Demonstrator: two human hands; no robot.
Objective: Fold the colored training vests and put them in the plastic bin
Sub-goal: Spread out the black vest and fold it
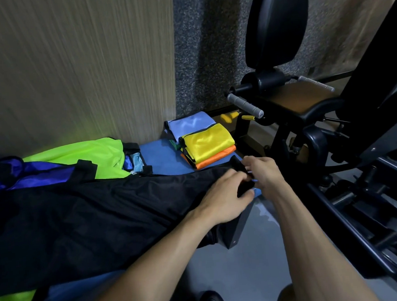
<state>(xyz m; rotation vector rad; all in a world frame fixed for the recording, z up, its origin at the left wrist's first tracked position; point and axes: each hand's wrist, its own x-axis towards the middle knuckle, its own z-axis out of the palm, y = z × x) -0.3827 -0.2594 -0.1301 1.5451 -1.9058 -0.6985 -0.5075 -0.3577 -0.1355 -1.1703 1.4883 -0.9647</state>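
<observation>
A black vest [99, 217] lies spread across the blue bench top [160, 157]. At its right end my left hand [223, 197] and my right hand [265, 172] both pinch the vest's black strap [244, 186]. Behind them sits a stack of folded vests: light blue [191, 125], yellow [206, 141], orange [214, 158] and a green edge [175, 145]. Unfolded vests lie at the left: a lime green one [81, 155] and a dark blue one [20, 175]. No plastic bin is in view.
A wood-grain wall panel [76, 64] stands behind the bench. A black gym machine [330, 109] with grey handles [244, 105] and a padded seat fills the right side. Grey floor [257, 258] runs between the bench and the machine.
</observation>
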